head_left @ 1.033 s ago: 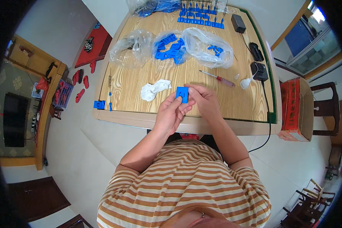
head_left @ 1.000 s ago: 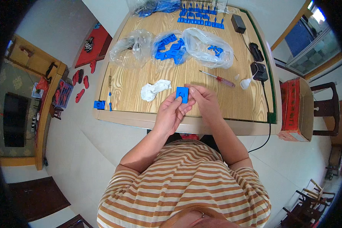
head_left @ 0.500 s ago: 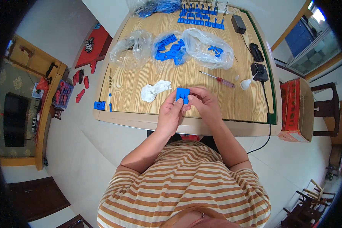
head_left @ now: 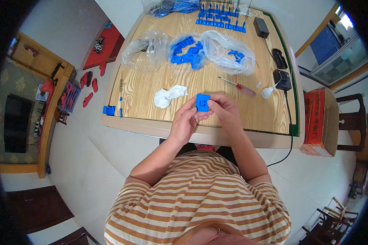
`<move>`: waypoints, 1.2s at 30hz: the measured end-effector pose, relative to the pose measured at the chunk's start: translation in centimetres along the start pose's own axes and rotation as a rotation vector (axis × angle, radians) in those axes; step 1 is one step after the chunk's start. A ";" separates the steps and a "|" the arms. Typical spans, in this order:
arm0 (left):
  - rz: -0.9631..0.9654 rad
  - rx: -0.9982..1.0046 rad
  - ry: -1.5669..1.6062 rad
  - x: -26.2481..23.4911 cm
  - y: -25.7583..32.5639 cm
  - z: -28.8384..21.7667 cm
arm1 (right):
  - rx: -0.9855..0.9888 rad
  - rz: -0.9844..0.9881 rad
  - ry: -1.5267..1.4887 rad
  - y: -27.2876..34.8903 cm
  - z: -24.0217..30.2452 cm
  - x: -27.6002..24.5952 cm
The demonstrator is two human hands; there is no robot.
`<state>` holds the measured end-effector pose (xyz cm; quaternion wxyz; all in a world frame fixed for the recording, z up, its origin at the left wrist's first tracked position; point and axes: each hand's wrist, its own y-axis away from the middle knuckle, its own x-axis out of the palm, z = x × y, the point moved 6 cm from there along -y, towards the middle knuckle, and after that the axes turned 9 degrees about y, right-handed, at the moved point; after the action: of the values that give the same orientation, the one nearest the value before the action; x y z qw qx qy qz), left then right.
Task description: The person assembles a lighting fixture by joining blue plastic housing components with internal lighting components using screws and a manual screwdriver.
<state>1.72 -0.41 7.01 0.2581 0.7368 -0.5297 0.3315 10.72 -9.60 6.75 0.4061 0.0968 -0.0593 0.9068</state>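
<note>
Between my two hands, over the table's near edge, a flat blue plastic block (head_left: 202, 102) is held up with a dark curved recess on its face. My left hand (head_left: 185, 118) pinches its left and lower side, fingers curled behind. My right hand (head_left: 226, 110) grips the right edge, its thumb lying against the block. Just beyond my left hand lies a crumpled white tissue (head_left: 169, 96). Farther left, a thin rod with a spring and blue tip (head_left: 121, 100) stands beside another small blue block (head_left: 109, 110).
Clear plastic bags hold dark parts (head_left: 145, 51), blue blocks (head_left: 188, 53) and small blue pieces (head_left: 235, 57). A screwdriver (head_left: 244, 89) lies at right, near black adapters (head_left: 282, 79) with a cable. Rows of blue parts with springs (head_left: 221, 23) stand at the back. A cardboard box (head_left: 321, 122) sits right.
The blue block has turned in my fingers, and my left thumb has slid off its face, so the curved recess shows. The whole view has shifted slightly.
</note>
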 end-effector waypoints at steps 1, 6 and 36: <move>-0.001 0.001 0.000 -0.2 0.0 -0.1 | 0.009 -0.011 0.031 0.0 -0.2 -0.1; -0.057 -0.089 0.012 -0.9 -0.1 0.3 | -0.017 -0.025 0.168 -0.1 -0.9 -0.6; -0.094 -0.118 -0.048 -1.9 -0.2 0.8 | 0.123 0.075 0.113 0.5 -1.1 -0.5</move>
<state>1.64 0.20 4.99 0.3035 0.7522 -0.5191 0.2694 10.49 -10.10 5.54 0.3676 0.0678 0.0160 0.9274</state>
